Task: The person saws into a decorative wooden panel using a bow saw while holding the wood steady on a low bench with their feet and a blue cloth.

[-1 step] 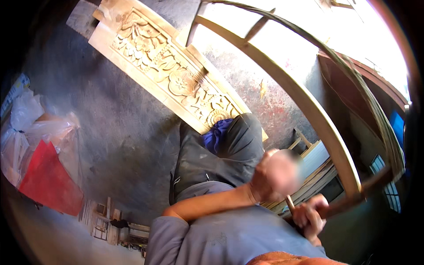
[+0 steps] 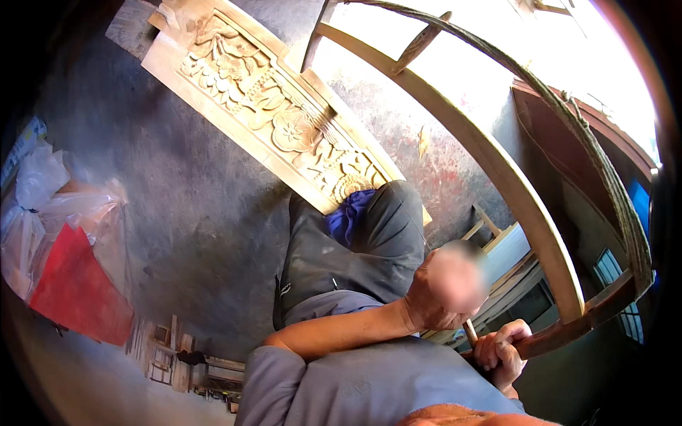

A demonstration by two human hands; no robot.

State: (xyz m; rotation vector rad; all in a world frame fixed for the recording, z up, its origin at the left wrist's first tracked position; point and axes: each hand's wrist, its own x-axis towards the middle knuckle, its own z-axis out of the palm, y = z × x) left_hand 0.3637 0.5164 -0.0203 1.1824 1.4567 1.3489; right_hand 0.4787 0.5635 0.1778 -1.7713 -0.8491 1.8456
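Observation:
A large wooden frame saw (image 2: 490, 160) with a twisted cord (image 2: 543, 89) along its outer side stands to my right, reaching from near my lap up to the top. My right hand (image 2: 501, 353) is closed around its dark end bar (image 2: 579, 318). My left hand (image 2: 431, 295) is closed just beside it; a blurred patch covers its fingers and what they hold. A thin wooden rod (image 2: 469, 331) shows between the two hands. Across my knees lies a pale wooden panel (image 2: 245, 135) carved with flowers and leaves, a blue cloth (image 2: 348, 219) at its near end.
Clear plastic bags (image 2: 42, 181) and a red sheet (image 2: 79, 287) lie on the left. Wooden pieces and a small rack (image 2: 170, 351) stand at the lower left. Beyond my hands are stacked boards (image 2: 508, 263). A brown-edged structure (image 2: 568, 145) stands at the far right.
The saw has shifted slightly to the right and now appears sharper. My right hand has moved a little with its end bar. The panel and the cloth stay in place.

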